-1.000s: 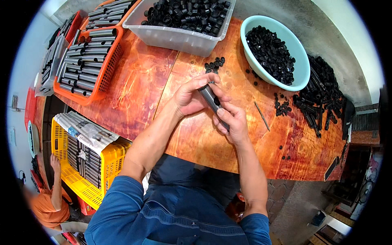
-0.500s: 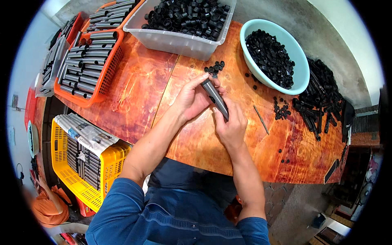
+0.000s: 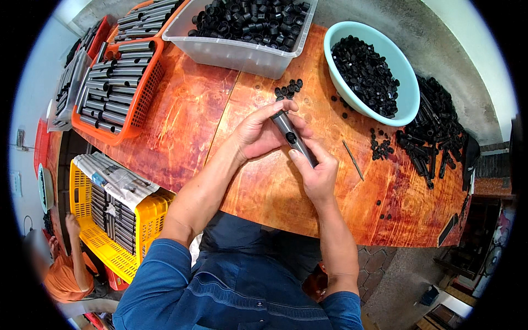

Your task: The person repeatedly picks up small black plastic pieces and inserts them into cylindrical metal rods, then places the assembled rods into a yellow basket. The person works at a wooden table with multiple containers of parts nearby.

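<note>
Both hands hold one dark grey metal tube (image 3: 295, 138) over the wooden table, tilted with its far end toward the left. A round hole shows in the side of the tube. My left hand (image 3: 261, 131) wraps the far end, the thumb pressed at its rim. My right hand (image 3: 319, 171) grips the near end, its thumb on the tube below the hole. Just beyond the left hand lies a little group of small black caps (image 3: 289, 88). To the right of the right hand rests a thin metal rod (image 3: 352, 159).
A clear plastic bin (image 3: 242, 58) of black rings stands at the back. A pale blue basin (image 3: 408, 110) of black parts sits right, beside a heap of black pieces (image 3: 432, 132). Orange basket (image 3: 147, 99) and yellow crate (image 3: 151, 217) hold tubes on the left. A person (image 3: 69, 269) works lower left.
The tube has turned so that its side hole now faces up toward me. My right thumb has shifted along it. At lower left, the other person's arm has risen.
</note>
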`<action>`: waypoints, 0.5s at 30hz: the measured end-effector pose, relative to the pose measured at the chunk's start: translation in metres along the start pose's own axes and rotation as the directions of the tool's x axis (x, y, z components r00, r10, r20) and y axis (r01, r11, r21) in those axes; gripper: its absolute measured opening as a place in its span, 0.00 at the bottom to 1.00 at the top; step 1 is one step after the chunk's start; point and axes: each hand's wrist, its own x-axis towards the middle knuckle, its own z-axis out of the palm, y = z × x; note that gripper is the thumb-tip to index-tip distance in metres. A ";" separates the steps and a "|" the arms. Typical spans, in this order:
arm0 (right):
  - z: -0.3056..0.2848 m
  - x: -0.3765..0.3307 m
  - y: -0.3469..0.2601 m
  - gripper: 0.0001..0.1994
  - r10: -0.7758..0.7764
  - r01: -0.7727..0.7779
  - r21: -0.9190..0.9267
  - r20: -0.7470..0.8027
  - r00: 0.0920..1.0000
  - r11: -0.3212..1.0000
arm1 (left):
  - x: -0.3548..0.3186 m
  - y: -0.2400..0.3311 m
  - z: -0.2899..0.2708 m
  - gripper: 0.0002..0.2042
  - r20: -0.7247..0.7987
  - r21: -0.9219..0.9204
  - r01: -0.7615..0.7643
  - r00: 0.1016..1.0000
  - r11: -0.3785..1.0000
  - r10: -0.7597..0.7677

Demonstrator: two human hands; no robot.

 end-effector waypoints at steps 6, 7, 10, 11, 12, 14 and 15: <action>-0.008 0.003 -0.013 0.12 0.383 -0.496 0.498 0.317 0.868 0.711 | -0.005 0.002 -0.004 0.18 0.093 0.034 0.009 0.996 0.999 -0.012; -0.008 0.004 -0.014 0.12 0.397 -0.534 0.547 0.357 0.845 0.645 | -0.005 0.002 -0.004 0.18 0.106 0.044 0.011 0.994 0.999 -0.016; 0.001 -0.001 -0.008 0.11 0.336 -0.406 0.447 0.229 0.914 0.797 | -0.003 0.001 -0.001 0.18 0.055 0.015 0.021 0.998 1.000 -0.021; 0.004 -0.002 -0.006 0.11 0.284 -0.319 0.352 0.147 0.947 0.880 | -0.003 0.001 0.003 0.18 0.038 0.021 0.022 0.999 1.000 -0.023; 0.007 -0.004 -0.004 0.11 0.219 -0.230 0.244 0.072 0.973 0.942 | -0.004 0.000 0.008 0.18 0.021 0.026 0.024 0.999 0.999 -0.025; 0.010 -0.006 -0.002 0.11 0.112 -0.110 0.093 -0.019 0.994 0.990 | -0.003 -0.001 0.010 0.17 0.014 0.020 0.017 1.000 1.000 -0.018; 0.011 -0.006 -0.001 0.12 0.080 -0.077 0.061 -0.042 0.996 0.995 | -0.003 -0.002 0.009 0.17 0.024 0.009 0.009 1.000 1.000 -0.009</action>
